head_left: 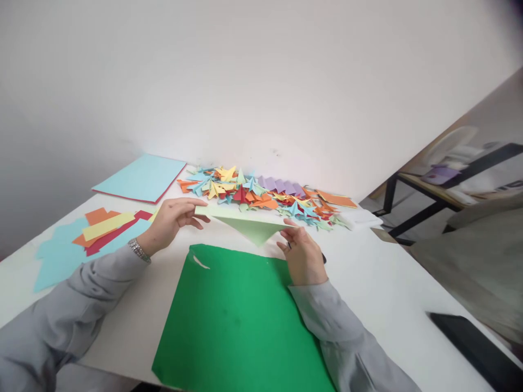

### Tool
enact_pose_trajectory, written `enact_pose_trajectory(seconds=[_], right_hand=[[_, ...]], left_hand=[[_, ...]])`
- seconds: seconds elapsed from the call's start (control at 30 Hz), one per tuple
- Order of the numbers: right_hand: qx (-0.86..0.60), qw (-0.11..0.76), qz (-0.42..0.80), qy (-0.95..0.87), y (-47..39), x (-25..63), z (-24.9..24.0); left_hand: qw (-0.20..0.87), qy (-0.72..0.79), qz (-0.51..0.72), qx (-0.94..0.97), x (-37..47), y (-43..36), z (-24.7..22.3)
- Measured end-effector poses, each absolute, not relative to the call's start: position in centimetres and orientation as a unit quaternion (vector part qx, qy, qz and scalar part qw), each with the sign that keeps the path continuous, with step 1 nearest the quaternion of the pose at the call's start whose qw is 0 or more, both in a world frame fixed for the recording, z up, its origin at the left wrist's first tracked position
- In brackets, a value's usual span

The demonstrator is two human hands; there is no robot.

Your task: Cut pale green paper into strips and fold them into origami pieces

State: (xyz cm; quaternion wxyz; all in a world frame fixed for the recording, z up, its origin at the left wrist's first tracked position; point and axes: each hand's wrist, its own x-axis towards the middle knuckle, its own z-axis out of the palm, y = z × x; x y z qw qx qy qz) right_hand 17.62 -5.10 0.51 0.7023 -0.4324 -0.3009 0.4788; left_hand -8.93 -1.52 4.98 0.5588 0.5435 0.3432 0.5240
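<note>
A pale green sheet of paper (256, 228), folded to a downward point, is held up in the air between both hands. My left hand (174, 222) pinches its left corner, and my right hand (303, 251) grips the right corner with bent fingers. Below the paper lies a large green board (241, 318) on the white table (379, 294). Behind the paper, small folded pieces in many colours (253, 190) are heaped along the wall.
Light blue sheets over a red one (143, 177) lie at the back left. Loose coloured strips and blue pieces (108, 228) spread left of my left hand. A black flat object (476, 345) rests at the right edge. A dark-framed table (429, 190) stands beyond.
</note>
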Motion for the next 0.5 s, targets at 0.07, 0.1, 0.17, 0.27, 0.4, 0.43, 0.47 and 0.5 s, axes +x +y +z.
enact_pose_trajectory(seconds=[0.07, 0.1, 0.17, 0.27, 0.4, 0.43, 0.47, 0.5], right_hand=[[-0.425, 0.689, 0.522, -0.268, -5.2, 17.4, 0.5], [-0.412, 0.679, 0.553, -0.252, -5.3, 17.2, 0.5], [-0.376, 0.652, 0.619, -0.224, -5.5, 17.0, 0.6], [-0.331, 0.619, 0.688, -0.185, -5.7, 16.7, 0.7], [-0.307, 0.615, 0.714, -0.134, -5.9, 16.1, 0.9], [-0.305, 0.615, 0.717, -0.124, -6.0, 15.9, 0.8], [-0.305, 0.611, 0.721, -0.119, -6.1, 15.6, 0.8], [-0.309, 0.602, 0.727, -0.118, -6.2, 15.4, 0.7]], left_hand=[[0.549, 0.341, 0.546, 0.534, -9.0, -1.4, 4.8], [0.529, 0.355, 0.55, 0.54, -9.0, -1.4, 4.7], [0.477, 0.388, 0.549, 0.566, -8.8, -1.5, 4.6], [0.423, 0.412, 0.542, 0.598, -8.3, -2.0, 4.6], [0.431, 0.424, 0.517, 0.606, -7.5, -2.7, 4.3], [0.441, 0.427, 0.503, 0.608, -7.3, -2.9, 4.2], [0.454, 0.43, 0.485, 0.612, -7.1, -3.0, 4.1], [0.468, 0.434, 0.461, 0.617, -6.9, -3.1, 3.9]])
